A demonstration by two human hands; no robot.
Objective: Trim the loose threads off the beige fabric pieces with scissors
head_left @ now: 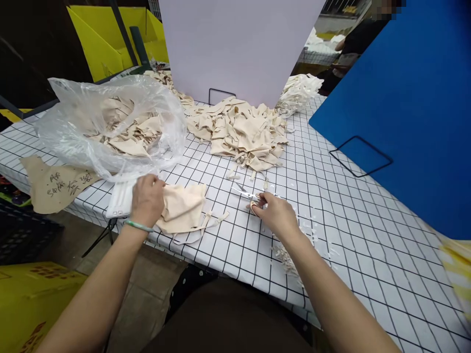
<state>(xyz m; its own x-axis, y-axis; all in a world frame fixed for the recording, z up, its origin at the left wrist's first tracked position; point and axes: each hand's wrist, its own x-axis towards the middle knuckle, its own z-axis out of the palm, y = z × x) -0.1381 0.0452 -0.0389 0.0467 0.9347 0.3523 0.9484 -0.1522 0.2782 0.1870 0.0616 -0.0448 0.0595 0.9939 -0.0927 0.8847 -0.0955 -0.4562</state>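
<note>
My left hand [147, 200], with a green bangle at the wrist, is curled closed at the left edge of a beige fabric piece [184, 206]. Its fingertips are partly hidden. Thin straps [215, 219] trail from the fabric's right side. Under and beside that hand lies a white plastic case [121, 196]. In my right hand [277, 213] is a small pair of scissors [246, 193], fingers in the handle loops and blades parted, pointing left above the checked cloth. The scissors are apart from the fabric piece.
A heap of beige pieces [246, 127] lies ahead, with a clear plastic bag [69, 113] of more pieces at left. White scraps [287, 260] lie by my right forearm. A pale panel [239, 44] and blue panel [412, 108] stand upright. Another person [355, 41] is behind.
</note>
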